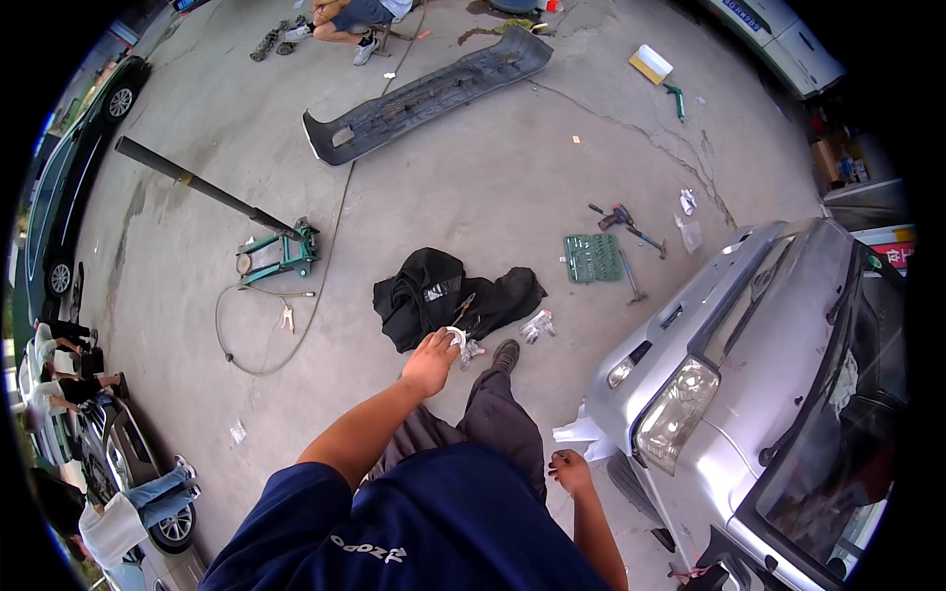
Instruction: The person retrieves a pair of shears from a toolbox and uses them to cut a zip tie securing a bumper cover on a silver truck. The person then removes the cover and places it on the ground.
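The left hand [431, 362] hangs clamped on a white rag [457, 338] above the black cloth [434, 295] spread on the concrete floor [473, 187] as a tool mat, while the right hand [570, 471] hangs loosely curled, holding nothing, beside the silver car [749, 394].

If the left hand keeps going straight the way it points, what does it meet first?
Probably the black cloth on the concrete; the left hand, holding a small white thing, points at it. Depth is unclear.

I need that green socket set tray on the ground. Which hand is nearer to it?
Left. The left hand is out ahead, left of and below the green socket set tray; the right hand hangs lower, beside the silver car.
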Demonstrator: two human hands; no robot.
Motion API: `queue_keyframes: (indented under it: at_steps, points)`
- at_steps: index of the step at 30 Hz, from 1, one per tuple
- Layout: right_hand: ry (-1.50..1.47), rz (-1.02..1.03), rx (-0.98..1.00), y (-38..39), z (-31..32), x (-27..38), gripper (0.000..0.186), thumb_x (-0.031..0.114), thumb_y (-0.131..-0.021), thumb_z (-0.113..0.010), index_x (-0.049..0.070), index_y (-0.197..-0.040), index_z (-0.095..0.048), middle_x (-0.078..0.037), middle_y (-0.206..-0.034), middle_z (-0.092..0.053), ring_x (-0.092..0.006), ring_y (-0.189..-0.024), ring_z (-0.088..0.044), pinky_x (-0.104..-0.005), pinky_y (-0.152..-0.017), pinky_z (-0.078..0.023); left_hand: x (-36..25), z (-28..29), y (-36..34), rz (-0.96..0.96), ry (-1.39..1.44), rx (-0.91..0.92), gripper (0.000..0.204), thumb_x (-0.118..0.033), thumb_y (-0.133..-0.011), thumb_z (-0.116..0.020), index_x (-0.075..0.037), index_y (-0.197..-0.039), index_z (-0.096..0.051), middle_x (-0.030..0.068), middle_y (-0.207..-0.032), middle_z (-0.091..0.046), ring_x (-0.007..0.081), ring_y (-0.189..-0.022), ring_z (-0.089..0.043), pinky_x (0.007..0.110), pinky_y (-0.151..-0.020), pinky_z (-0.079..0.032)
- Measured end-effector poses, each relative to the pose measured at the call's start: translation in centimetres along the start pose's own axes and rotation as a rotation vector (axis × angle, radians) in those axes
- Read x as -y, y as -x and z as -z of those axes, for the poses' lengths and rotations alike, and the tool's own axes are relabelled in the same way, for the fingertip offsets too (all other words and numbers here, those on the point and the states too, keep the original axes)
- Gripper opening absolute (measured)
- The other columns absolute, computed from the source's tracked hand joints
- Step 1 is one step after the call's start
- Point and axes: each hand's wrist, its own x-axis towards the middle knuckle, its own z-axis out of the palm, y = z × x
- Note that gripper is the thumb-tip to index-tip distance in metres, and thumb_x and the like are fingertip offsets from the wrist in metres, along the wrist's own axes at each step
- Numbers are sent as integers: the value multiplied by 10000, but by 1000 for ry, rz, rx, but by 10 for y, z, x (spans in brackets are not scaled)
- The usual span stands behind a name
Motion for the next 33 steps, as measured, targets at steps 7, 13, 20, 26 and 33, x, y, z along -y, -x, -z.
queue_keyframes:
  at_steps: [7, 13, 20, 26, 33]
  points:
    - [-213, 25, -71, -70, 105, 35, 333, 249, -1067, -615, -33, -1241, -638, -146, -996, -746, -197, -772, -730, -309, -649, -560, -19, 30, -57, 411, 52, 575, 367, -259, -908, -699, -80, -1225, -654, 152, -1402, -631, 335, -1391, -513, 472, -1145, -410]
    - [-360, 49, -131, -127, 175, 84, 277, 204, -1061, -618, -19, -1223, -645, -137, -936, -735, -178, -710, -696, -280, -580, -530, 87, 54, -38, 1018, 361, 172, 311, -311, -926, -674, -18, -1024, -710, 179, -982, -775, 339, -972, -739, 428, -878, -568]
    - [-208, 26, -64, -203, 192, 154, 268, 223, -1065, -628, -12, -1188, -667, -131, -923, -741, -192, -699, -699, -321, -601, -551, 126, 58, -42, 1258, 611, 29, 191, -179, -954, -645, 8, -984, -671, 144, -818, -763, 200, -700, -735, 353, -681, -595]
    - [-103, -27, -17, -271, 223, 258, 351, 286, -1049, -637, -24, -1210, -674, -160, -980, -756, -235, -796, -726, -378, -677, -581, 137, 7, -115, 1336, 731, 444, 166, -185, -969, -687, -21, -946, -695, 109, -758, -752, 214, -643, -726, 356, -622, -592]
    - [-358, -275, -44, -349, 296, 399, 318, 215, -1036, -580, -45, -1205, -650, -191, -951, -756, -275, -711, -732, -373, -595, -583, 311, 15, -416, 921, 450, 655, 322, -330, -949, -631, -77, -1110, -746, 137, -920, -789, 270, -838, -771, 417, -745, -608]
